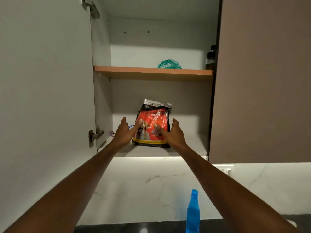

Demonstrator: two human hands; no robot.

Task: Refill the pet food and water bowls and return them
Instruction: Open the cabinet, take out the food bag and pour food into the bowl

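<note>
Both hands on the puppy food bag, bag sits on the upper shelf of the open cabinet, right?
Not quite. The head view shows the puppy food bag on the bottom shelf; the upper shelf holds only a green net and a dark jar. The left hand and right hand are both on the bag.

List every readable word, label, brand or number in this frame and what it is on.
"PUPPY" on the food bag, partly creased.
"NUTRITION" just below it on the same bag.
Logo beside those words: too small to read.
Yellow strip along the bag's bottom: blurred, unreadable.
Blue bottle, dark jar on the upper shelf: no readable text.
</note>
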